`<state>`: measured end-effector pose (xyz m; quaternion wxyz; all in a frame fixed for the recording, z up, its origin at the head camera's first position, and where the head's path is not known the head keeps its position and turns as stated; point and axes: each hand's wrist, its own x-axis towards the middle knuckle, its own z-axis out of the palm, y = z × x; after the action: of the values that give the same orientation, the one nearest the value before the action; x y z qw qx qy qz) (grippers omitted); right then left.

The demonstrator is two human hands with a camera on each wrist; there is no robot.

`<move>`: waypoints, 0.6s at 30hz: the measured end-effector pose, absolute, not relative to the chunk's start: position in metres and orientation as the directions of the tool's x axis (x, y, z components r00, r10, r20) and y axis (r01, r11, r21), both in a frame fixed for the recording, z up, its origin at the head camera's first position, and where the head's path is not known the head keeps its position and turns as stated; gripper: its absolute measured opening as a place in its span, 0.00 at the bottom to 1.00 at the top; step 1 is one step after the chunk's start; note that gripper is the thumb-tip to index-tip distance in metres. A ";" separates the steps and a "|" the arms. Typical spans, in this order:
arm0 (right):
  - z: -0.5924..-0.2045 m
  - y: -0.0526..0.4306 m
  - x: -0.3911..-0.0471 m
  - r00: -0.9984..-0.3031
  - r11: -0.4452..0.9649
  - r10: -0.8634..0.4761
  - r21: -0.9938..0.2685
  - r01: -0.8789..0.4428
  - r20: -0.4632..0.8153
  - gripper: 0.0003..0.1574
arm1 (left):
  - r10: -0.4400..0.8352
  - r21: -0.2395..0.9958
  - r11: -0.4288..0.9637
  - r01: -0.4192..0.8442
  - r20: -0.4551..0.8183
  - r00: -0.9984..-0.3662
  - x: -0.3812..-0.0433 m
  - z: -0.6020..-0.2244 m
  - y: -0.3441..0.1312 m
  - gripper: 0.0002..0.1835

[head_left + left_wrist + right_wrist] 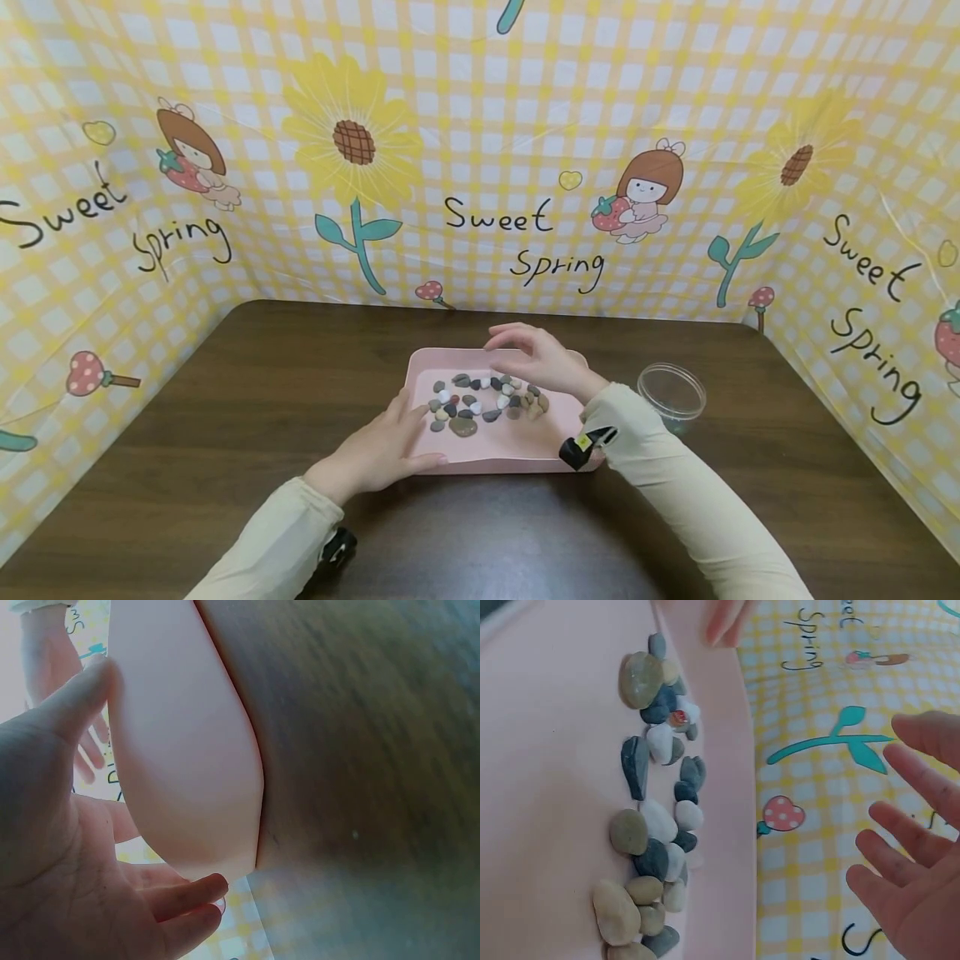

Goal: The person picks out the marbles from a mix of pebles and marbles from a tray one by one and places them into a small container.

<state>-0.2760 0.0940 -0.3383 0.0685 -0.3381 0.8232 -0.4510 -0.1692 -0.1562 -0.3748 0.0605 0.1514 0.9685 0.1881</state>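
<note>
A pink tray (495,450) lies on the table, holding several smooth pebbles (650,819) in grey, white, tan and dark tones, spread in a loose band. My left hand (378,446) rests at the tray's near left corner; in the left wrist view its thumb (79,697) touches the rim and its fingers spread along the outer wall. Over the tray's far right part hovers my right hand (543,362), its fingers loosely bent and apart. In the right wrist view no pebble shows between the right hand's fingers (911,840).
A clear round plastic jar (671,392) stands to the right of the tray, partly behind my right sleeve. Dark wooden tabletop (225,433) surrounds the tray. A yellow checked cloth (465,100) with printed flowers walls in the back and sides.
</note>
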 end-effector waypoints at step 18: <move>-0.362 0.066 -0.305 -0.701 0.379 -0.701 -0.765 -0.521 0.131 0.16 | 0.317 0.373 0.887 0.273 -0.061 -0.946 -0.169 -0.373 -0.155 0.43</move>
<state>-0.3052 0.0663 -0.3618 0.1080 -0.3711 0.8233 -0.4157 -0.1694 -0.1551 -0.3729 0.0604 0.1523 0.9694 0.1830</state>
